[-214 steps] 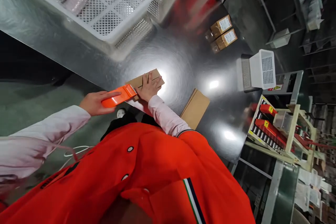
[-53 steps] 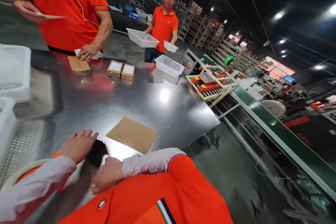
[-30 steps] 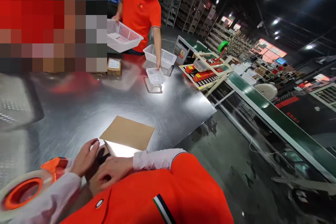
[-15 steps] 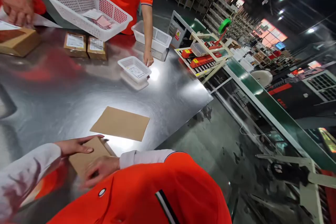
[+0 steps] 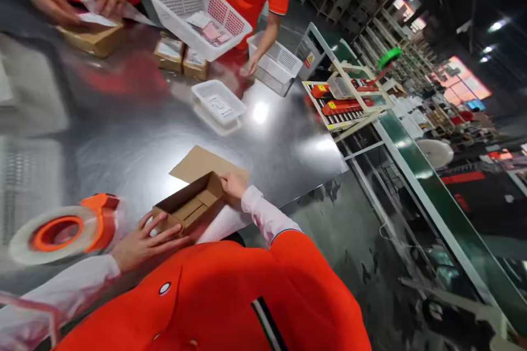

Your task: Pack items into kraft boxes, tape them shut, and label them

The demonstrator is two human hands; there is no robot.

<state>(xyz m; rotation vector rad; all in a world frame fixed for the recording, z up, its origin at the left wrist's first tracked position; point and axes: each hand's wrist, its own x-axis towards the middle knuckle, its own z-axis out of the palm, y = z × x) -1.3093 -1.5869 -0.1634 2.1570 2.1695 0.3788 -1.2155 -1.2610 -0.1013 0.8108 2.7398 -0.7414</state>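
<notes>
An open-topped cardboard box (image 5: 192, 209), its inside showing, is held low over the metal table between my two hands. The fingers of my left hand (image 5: 150, 238) are spread over the box's left end and near side. At the right end, my right hand (image 5: 234, 184) grips the box wall, its fingertips partly hidden. Just behind the box lies a flat cardboard sheet (image 5: 193, 160), partly covered by it. An orange tape dispenser (image 5: 101, 219) with a big roll of clear tape (image 5: 24, 238) lies to the left of my left hand.
Across the metal table (image 5: 135, 148) stands a small white tray (image 5: 220, 101) with a label inside. Two people work opposite, near a large white basket (image 5: 197, 22), taped boxes (image 5: 168, 54) and another basket (image 5: 280, 60). A green conveyor (image 5: 436, 203) runs at right.
The box has turned so its open top faces up, and my right hand has moved to its right end. The tape dispenser has come into view. A co-worker's hand has left the small tray.
</notes>
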